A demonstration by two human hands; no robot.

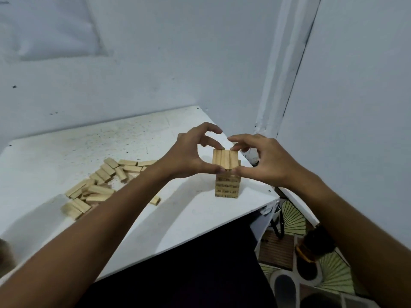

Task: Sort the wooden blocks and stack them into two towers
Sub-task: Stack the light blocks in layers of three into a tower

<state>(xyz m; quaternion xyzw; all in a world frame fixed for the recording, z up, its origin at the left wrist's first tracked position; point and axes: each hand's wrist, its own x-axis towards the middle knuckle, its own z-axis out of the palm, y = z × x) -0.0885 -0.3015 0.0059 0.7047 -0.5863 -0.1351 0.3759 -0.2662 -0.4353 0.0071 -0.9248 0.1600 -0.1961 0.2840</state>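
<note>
A short tower of wooden blocks [227,185] stands on the white table [182,218] near its right edge. Its top layer [225,162] is a row of several pale blocks side by side. My left hand [189,156] pinches that layer from the left, thumb at the near edge and fingers at the far edge. My right hand [264,160] pinches the same layer from the right in the same way. A loose pile of wooden blocks [100,185] lies on the table to the left, partly hidden behind my left forearm.
White walls close off the back and right, meeting in a corner just behind the tower. The table's right edge drops to a floor with a patterned mat [293,221] and dark items [311,250]. One stray block [155,200] lies by my left forearm.
</note>
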